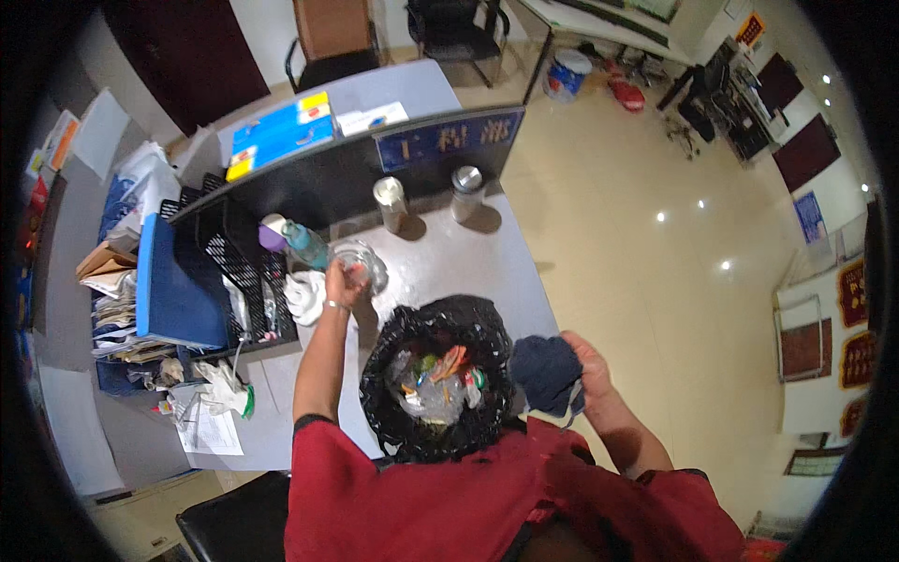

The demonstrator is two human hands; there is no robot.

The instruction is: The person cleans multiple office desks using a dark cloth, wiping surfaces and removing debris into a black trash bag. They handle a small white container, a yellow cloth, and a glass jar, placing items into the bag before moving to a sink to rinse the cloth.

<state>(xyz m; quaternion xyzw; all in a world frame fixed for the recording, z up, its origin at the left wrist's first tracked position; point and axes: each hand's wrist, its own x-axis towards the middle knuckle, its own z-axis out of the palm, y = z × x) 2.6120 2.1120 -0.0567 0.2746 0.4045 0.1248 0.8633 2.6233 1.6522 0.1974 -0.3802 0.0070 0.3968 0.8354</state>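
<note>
My left hand (345, 284) reaches over the desk and grips the near side of a clear glass ashtray (376, 267). A white cloth (305, 298) lies just left of that wrist, and a teal bottle (306, 244) stands beyond it. My right hand (591, 369), at the desk's right edge, holds a dark blue cloth (547, 372) with a thin strap hanging from it. Between my arms, close to my body, is a bin lined with a black plastic bag (379, 365). Clear plastic and mixed rubbish (435, 386) lie inside it.
Two lidded cups (390, 204) (467, 194) stand by the desk divider (358, 175). A purple-and-white cup (272, 233) and black mesh organizer (235, 267) are at the left. White gloves (223, 390) lie on papers (211, 432). A black chair (242, 516) is behind at left.
</note>
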